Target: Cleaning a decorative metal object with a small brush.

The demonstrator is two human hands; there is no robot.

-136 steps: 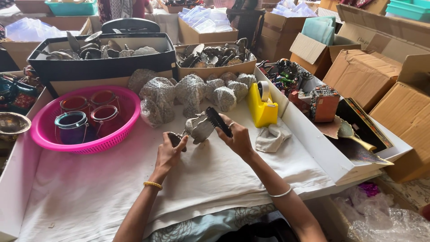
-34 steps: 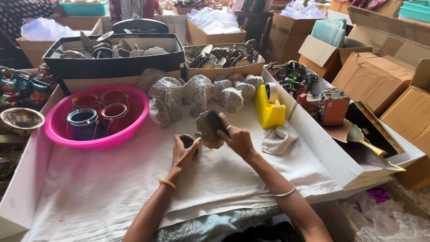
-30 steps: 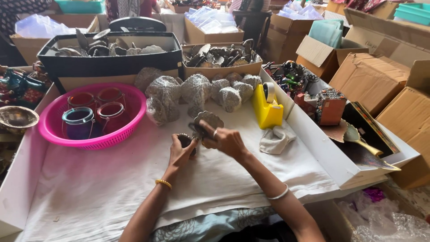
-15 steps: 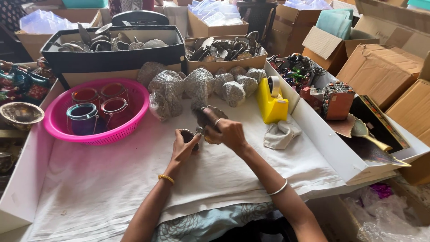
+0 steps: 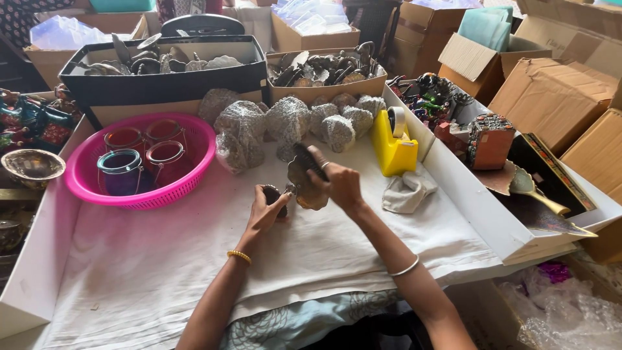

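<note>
A person seated at the near edge of a white cloth-covered table (image 5: pixel 149 272) works a metal ornament (image 5: pixel 304 188) at the middle of the surface. The left hand (image 5: pixel 265 210), a gold bangle on its wrist, has its fingers curled tight around the ornament's dark round base (image 5: pixel 272 194), which rests just above the cloth. The right hand (image 5: pixel 338 185), with a silver bangle on the wrist and a ring on one finger, grips a dark brush (image 5: pixel 304 159) between thumb and fingers and presses it against the ornament's scalloped, leaf-shaped top.

Just right of the hands a crumpled white rag (image 5: pixel 405 191) lies on the cloth, and beyond it a yellow tape dispenser (image 5: pixel 392 149) stands near the right edge. Toward the left edge a pink plastic basket (image 5: pixel 194 162) holds several coloured glass jars (image 5: pixel 120 172).

Behind the ornament, a row of bundles wrapped in silvery mesh (image 5: pixel 285 123) runs along the far edge. Past them a black box (image 5: pixel 162 84) and a brown cardboard box (image 5: pixel 324 87) hold more dark metal pieces. Off the right edge, a white tray (image 5: pixel 479 214) carries a small decorated red box (image 5: pixel 489 139) and a gold leaf-shaped dish (image 5: pixel 528 188), with cardboard cartons (image 5: pixel 551 97) stacked farther right.
</note>
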